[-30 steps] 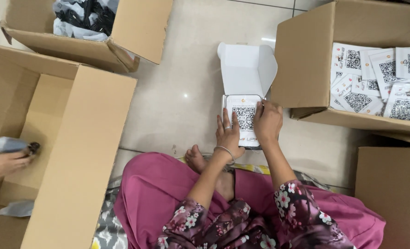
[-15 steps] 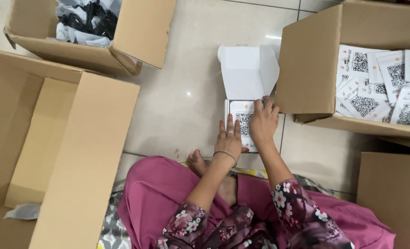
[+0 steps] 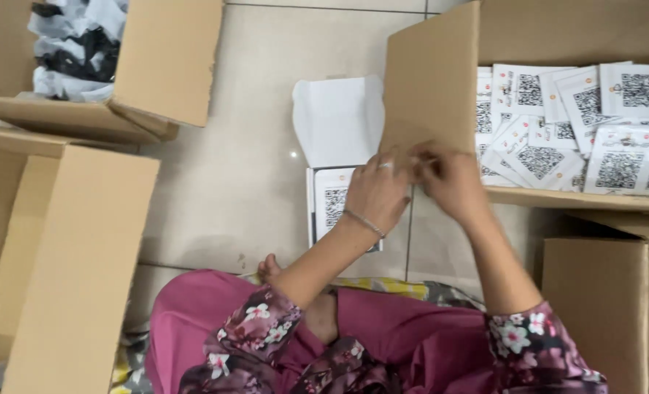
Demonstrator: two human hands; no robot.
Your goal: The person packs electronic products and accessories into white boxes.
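Note:
A small white box point(image 3: 337, 120) lies open on the tiled floor, lid flap up, with a white code-printed card point(image 3: 333, 204) inside. My left hand point(image 3: 377, 191), with a ring and a bracelet, is lifted above the box's right side. My right hand point(image 3: 452, 182) is beside it. Their fingertips meet at the lower corner of the flap of a big cardboard box point(image 3: 430, 80). Both hands are blurred, so I cannot make out whether they hold anything. That box holds several more code-printed cards point(image 3: 558, 124).
A large cardboard box point(image 3: 76, 263) stands at the left. Another box point(image 3: 164, 66) at the top left holds black and white packets point(image 3: 72, 40). A further cardboard box point(image 3: 601, 306) is at the lower right. My legs in pink cloth point(image 3: 215, 321) fill the bottom.
Both hands have lifted off the card in the white box and moved up and right to the big box's flap. The view has shifted right. The other person's hand at the left is gone.

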